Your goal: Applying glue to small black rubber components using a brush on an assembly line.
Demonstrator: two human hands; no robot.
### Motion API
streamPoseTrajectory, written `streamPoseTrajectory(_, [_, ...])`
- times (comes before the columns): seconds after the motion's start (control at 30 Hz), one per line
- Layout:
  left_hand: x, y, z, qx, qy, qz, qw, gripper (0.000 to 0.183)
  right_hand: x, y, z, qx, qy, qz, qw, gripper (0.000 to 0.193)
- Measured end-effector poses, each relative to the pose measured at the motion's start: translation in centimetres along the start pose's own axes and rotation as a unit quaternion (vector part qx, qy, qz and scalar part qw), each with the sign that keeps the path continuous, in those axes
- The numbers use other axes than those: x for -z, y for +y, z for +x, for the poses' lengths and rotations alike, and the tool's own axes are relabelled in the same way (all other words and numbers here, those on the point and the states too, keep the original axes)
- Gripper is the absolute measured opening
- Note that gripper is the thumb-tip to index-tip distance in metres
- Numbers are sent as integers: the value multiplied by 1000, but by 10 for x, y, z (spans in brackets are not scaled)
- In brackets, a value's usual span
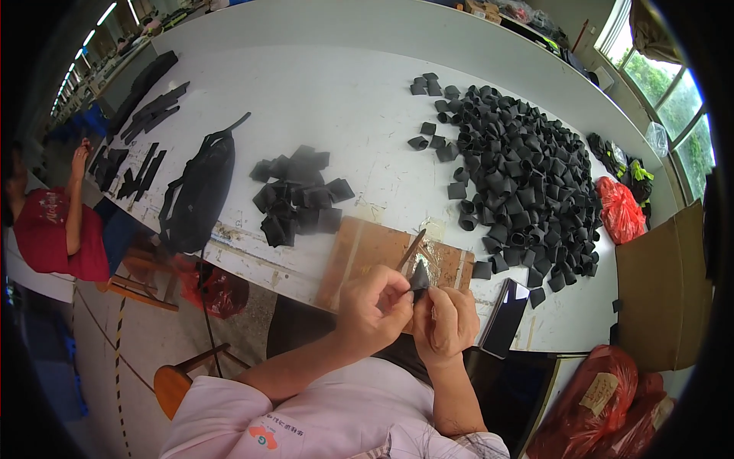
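Note:
Both hands meet over a brown board [348, 256] at the table's near edge. Between them is a small black fabric piece [420, 277], its pointed end up. My left hand [376, 306] pinches its left side, and my right hand [447, 321] pinches its right side with curled fingers. A thin brown stick-like tool [413, 249] slants up beside the left fingers; whether that hand holds it or it lies on the board, I cannot tell. Left of the board sits a loose pile of flat black fabric pieces [298, 191]. To the right spreads a big heap of black folded loops [527, 176].
A black phone [505, 317] lies right of the board. Farther left are a black bag [202, 187] and black strips [153, 111]. A red plastic bag [619, 210] and a cardboard sheet [661, 287] stand at the right. A person in red [57, 229] sits at the left.

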State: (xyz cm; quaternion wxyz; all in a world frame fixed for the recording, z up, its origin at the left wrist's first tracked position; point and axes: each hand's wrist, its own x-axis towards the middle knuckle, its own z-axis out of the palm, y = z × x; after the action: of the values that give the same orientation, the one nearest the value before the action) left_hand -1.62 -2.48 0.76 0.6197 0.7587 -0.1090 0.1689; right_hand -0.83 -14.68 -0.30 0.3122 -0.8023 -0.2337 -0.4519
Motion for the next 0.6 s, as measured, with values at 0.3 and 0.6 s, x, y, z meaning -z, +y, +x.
streamPoseTrajectory(0.3, [11, -10, 0, 189, -123, -291, 930, 6, 2, -7, -9, -245, -20, 176, 953, 17])
streamPoseTrajectory(0.6, [-2, -28, 1, -244, 116, 180, 946, 18, -2, -8, -10, 14, -52, -17, 998, 21])
